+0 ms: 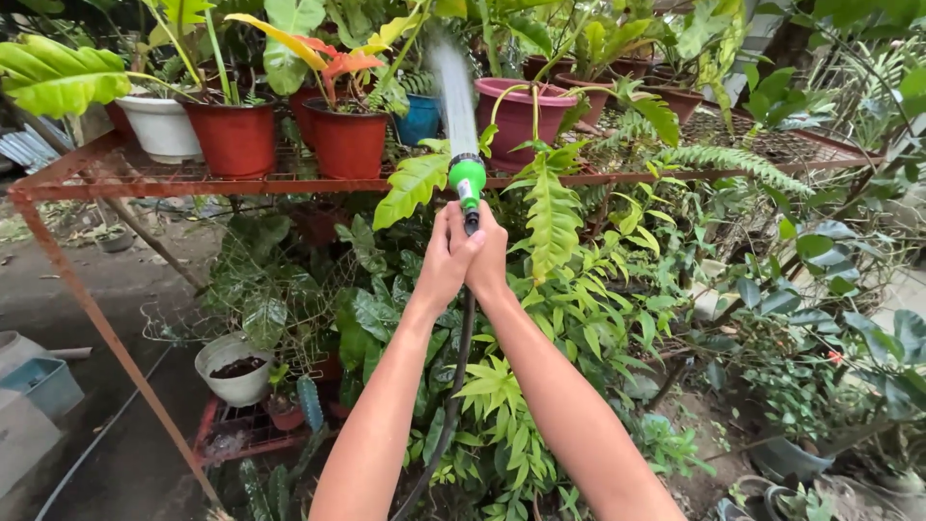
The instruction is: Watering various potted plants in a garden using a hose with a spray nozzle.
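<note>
Both my hands grip a hose nozzle with a green head (468, 179) at the frame's centre. My left hand (445, 255) and my right hand (488, 253) wrap side by side around its dark handle. A black hose (453, 386) hangs down between my forearms. A spray of water (455, 92) shoots up and away from the nozzle toward potted plants on a rusty metal rack (116, 178), near a pink pot (521, 108) and a blue pot (421, 118).
Red pots (234, 138) and a white pot (160, 127) stand on the rack's top shelf. Leafy plants fill the ground below and to the right. A white pot of soil (234, 369) sits low left, with a blue tub (45, 384) on the wet concrete.
</note>
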